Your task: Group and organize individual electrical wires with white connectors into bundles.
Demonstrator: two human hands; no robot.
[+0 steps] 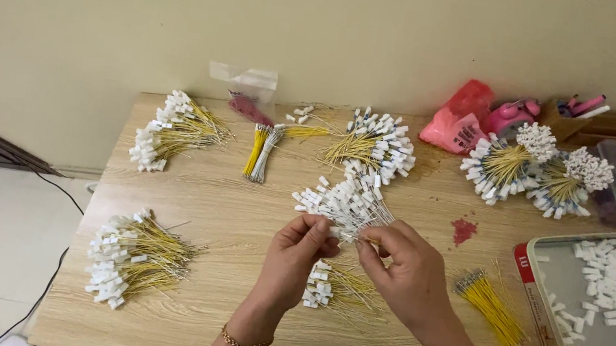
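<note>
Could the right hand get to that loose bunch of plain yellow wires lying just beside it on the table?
Probably yes. The yellow wires lie in the open just right of the right hand, with bare table between. But that hand, like the left hand, is pinching a bundle of white-tagged wires.

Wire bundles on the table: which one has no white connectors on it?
The loose yellow wire bundle right of the right hand, beside the metal tray. Every other bundle carries white plastic ends.

Two hands (297,255) (406,269), one metal tray (551,253), one pink bag (457,121), one clear bag (245,77).
</note>
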